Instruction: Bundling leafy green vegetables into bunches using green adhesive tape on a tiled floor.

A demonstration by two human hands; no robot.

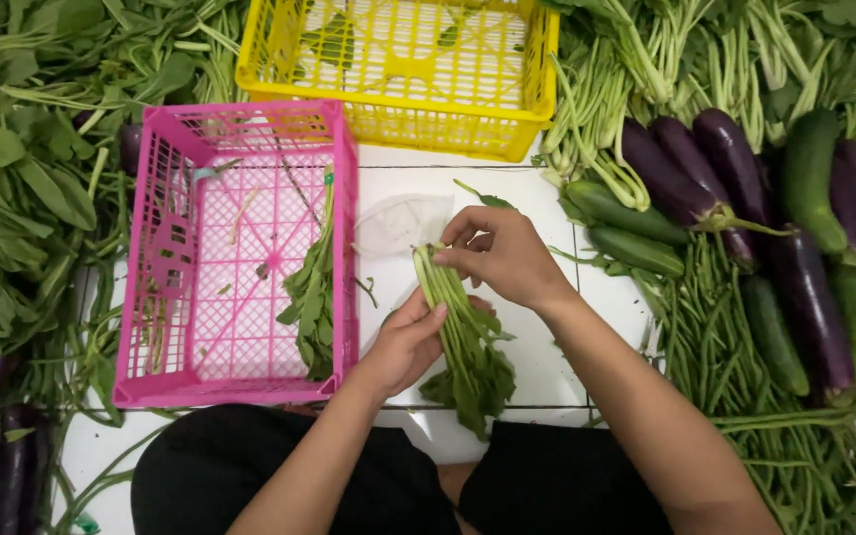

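Two hands on one small bunch of leafy greens (463, 337) here, dead centre of the frame over the white tiled floor (547, 367). The left hand (410, 342) is curled around the stems from underneath, thumb laid across them, so it's closed on the bunch. The right hand (502, 256) sits at the top end of the stems with its fingertips pinched together on them, rest of the hand loosely cupped. Leaves hang down toward the bottom of the frame, just above the person's lap. Left of centre there's a pink crate (165, 287) with another bunch of greens (311, 297) lying inside against its right wall, and a yellow crate (398, 119) sits at top centre, nearly bare. Right side of the frame is stacked with purple eggplants (681, 168), cucumbers (636, 248) and long beans (715, 327); upper left is a big heap of loose greens (22, 188). What I'd worry about: the stems look thin and slippery, so if the left grip loosens a few could slide out onto the floor. Pinching too hard at the top could also snap or bruise them, I reckon.
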